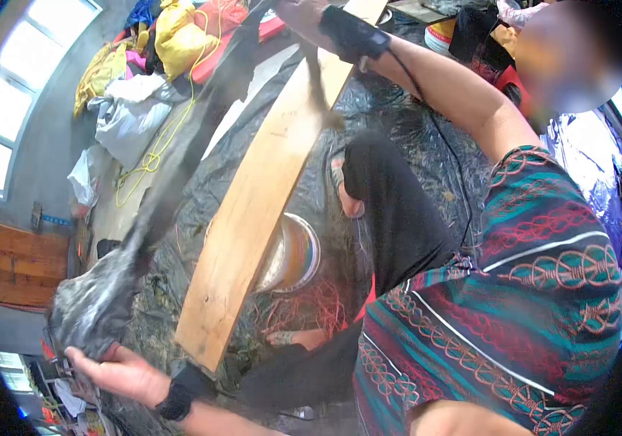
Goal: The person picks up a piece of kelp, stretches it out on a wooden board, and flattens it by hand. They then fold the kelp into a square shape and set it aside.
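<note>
A dark, thin sheet point(173, 174), blurred by motion, stretches between my two hands, from the lower left to the top edge. Its bunched, shiny grey end point(93, 309) is in my left hand point(126, 374), at the lower left with a black wristband. My right hand point(302, 16), partly cut off by the top edge and also with a black band, grips the other end. A narrow dark strip hangs beside it over a long wooden board point(253, 196). Beneath the board stands a round white bucket point(300, 254).
Black plastic sheeting point(391, 102) covers the floor around my bent legs. Red strings point(311, 301) lie beside the bucket. Yellow bags point(180, 43), a white sack point(133, 120) and yellow rope point(152, 156) are at the upper left. A blurred round patch hides part of the upper right.
</note>
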`<state>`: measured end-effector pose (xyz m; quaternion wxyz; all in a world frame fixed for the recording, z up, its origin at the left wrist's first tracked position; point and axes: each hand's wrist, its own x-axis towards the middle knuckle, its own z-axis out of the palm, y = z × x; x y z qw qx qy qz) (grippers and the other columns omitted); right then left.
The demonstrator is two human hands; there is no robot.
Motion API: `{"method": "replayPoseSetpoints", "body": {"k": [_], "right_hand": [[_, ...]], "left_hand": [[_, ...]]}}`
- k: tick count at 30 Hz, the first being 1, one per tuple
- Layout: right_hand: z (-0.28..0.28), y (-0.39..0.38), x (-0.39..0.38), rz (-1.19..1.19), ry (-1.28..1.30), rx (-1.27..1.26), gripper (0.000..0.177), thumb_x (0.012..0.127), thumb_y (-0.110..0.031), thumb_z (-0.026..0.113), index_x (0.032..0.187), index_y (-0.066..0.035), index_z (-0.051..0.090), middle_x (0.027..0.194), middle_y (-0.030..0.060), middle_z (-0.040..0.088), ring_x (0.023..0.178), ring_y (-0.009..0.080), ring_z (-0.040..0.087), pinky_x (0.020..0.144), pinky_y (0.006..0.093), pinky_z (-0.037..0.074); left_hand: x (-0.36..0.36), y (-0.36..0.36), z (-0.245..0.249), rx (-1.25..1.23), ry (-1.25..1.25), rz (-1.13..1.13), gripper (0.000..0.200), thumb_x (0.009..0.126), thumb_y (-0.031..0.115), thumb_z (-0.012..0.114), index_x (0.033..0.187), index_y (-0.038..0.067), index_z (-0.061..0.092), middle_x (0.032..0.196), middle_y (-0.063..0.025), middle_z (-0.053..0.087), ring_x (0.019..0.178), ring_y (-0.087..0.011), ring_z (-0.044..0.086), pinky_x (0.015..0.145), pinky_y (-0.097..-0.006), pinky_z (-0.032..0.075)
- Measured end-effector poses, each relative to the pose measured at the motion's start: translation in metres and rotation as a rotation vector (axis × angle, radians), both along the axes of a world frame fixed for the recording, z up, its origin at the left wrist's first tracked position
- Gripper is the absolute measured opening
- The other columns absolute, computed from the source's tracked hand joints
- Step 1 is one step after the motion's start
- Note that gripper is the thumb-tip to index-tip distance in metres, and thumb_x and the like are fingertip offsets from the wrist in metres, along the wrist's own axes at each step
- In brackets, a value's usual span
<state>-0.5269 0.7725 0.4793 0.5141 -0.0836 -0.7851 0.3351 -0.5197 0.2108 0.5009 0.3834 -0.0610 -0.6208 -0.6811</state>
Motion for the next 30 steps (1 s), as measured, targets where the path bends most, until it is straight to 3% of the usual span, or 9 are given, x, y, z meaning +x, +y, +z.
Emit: {"method": "replayPoseSetpoints", "body": {"k": [1, 3, 5, 10, 13, 16, 22, 24, 30], "right_hand": [[-0.021, 0.042, -0.047, -0.311, 0.153, 0.289, 0.039, 0.094, -0.028, 0.050, 0.121, -0.004, 0.064, 0.127, 0.0200, 0.063, 0.122, 0.0355, 0.058, 0.107, 0.0423, 0.044], [-0.016, 0.055, -0.059, -0.204, 0.083, 0.573, 0.028, 0.084, -0.021, 0.067, 0.111, -0.014, 0.067, 0.102, 0.0147, 0.069, 0.084, 0.0313, 0.070, 0.076, 0.0386, 0.057], [-0.058, 0.058, -0.078, 0.054, -0.102, 0.508, 0.025, 0.079, -0.011, 0.063, 0.104, -0.009, 0.067, 0.089, 0.0154, 0.069, 0.085, 0.0355, 0.068, 0.071, 0.0454, 0.055], [-0.193, 0.029, -0.060, 0.254, -0.972, -0.004, 0.023, 0.091, -0.025, 0.057, 0.101, -0.005, 0.060, 0.093, 0.0182, 0.068, 0.085, 0.0353, 0.067, 0.078, 0.0431, 0.051], [-0.252, -0.001, -0.055, -0.148, -1.063, 0.186, 0.032, 0.081, -0.020, 0.064, 0.109, -0.005, 0.062, 0.103, 0.0209, 0.068, 0.102, 0.0393, 0.065, 0.087, 0.0498, 0.052], [-0.233, -0.056, -0.051, 0.065, -1.178, 0.379, 0.030, 0.078, -0.018, 0.065, 0.107, -0.009, 0.065, 0.103, 0.0176, 0.069, 0.101, 0.0382, 0.065, 0.085, 0.0488, 0.053], [-0.229, -0.209, -0.045, 0.779, -0.473, 0.551, 0.033, 0.077, -0.021, 0.073, 0.107, -0.013, 0.065, 0.102, 0.0139, 0.062, 0.097, 0.0380, 0.061, 0.081, 0.0471, 0.053], [-0.230, -0.254, -0.037, 0.804, -0.457, 0.604, 0.041, 0.075, -0.021, 0.074, 0.115, -0.017, 0.064, 0.110, 0.0094, 0.061, 0.108, 0.0310, 0.058, 0.090, 0.0455, 0.048], [-0.255, -0.293, -0.032, 0.695, -0.393, 0.722, 0.030, 0.077, -0.024, 0.069, 0.106, -0.019, 0.066, 0.106, 0.0043, 0.059, 0.106, 0.0246, 0.056, 0.094, 0.0441, 0.041]], "left_hand": [[-0.002, 0.015, -0.014, -0.056, -0.012, 0.051, 0.056, 0.098, 0.035, 0.060, 0.133, -0.008, 0.054, 0.136, -0.0197, 0.056, 0.120, -0.0266, 0.057, 0.105, -0.0364, 0.042], [0.003, 0.032, -0.044, -0.610, -0.017, 0.292, 0.059, 0.102, 0.042, 0.050, 0.138, -0.004, 0.051, 0.136, -0.0194, 0.055, 0.122, -0.0269, 0.055, 0.104, -0.0385, 0.041], [0.006, 0.073, -0.051, 0.116, -0.366, 0.060, 0.060, 0.101, 0.044, 0.050, 0.136, -0.005, 0.054, 0.133, -0.0192, 0.057, 0.118, -0.0274, 0.056, 0.101, -0.0388, 0.042], [-0.003, 0.062, -0.148, -0.326, -0.577, 0.093, 0.064, 0.100, 0.048, 0.053, 0.112, -0.014, 0.064, 0.108, -0.0197, 0.067, 0.093, -0.0248, 0.061, 0.086, -0.0384, 0.048], [-0.004, 0.040, -0.191, -0.489, -0.860, 0.162, 0.062, 0.100, 0.046, 0.056, 0.096, -0.015, 0.068, 0.091, -0.0158, 0.071, 0.080, -0.0230, 0.060, 0.079, -0.0374, 0.049], [0.011, 0.022, -0.215, -0.591, -0.852, 0.230, 0.064, 0.101, 0.045, 0.054, 0.096, -0.017, 0.066, 0.087, -0.0231, 0.070, 0.075, -0.0281, 0.059, 0.077, -0.0409, 0.048], [0.011, -0.026, -0.272, -0.658, -0.742, 0.247, 0.050, 0.101, 0.035, 0.058, 0.104, -0.014, 0.066, 0.097, -0.0256, 0.071, 0.087, -0.0294, 0.065, 0.081, -0.0419, 0.048], [0.013, -0.023, -0.270, -0.550, -0.468, 0.242, 0.045, 0.100, 0.031, 0.059, 0.104, -0.014, 0.067, 0.101, -0.0244, 0.071, 0.089, -0.0295, 0.065, 0.082, -0.0431, 0.049], [0.025, -0.012, -0.221, -0.301, -0.673, 0.255, 0.043, 0.097, 0.027, 0.064, 0.096, -0.015, 0.067, 0.100, -0.0178, 0.072, 0.087, -0.0264, 0.065, 0.077, -0.0419, 0.048]]}}
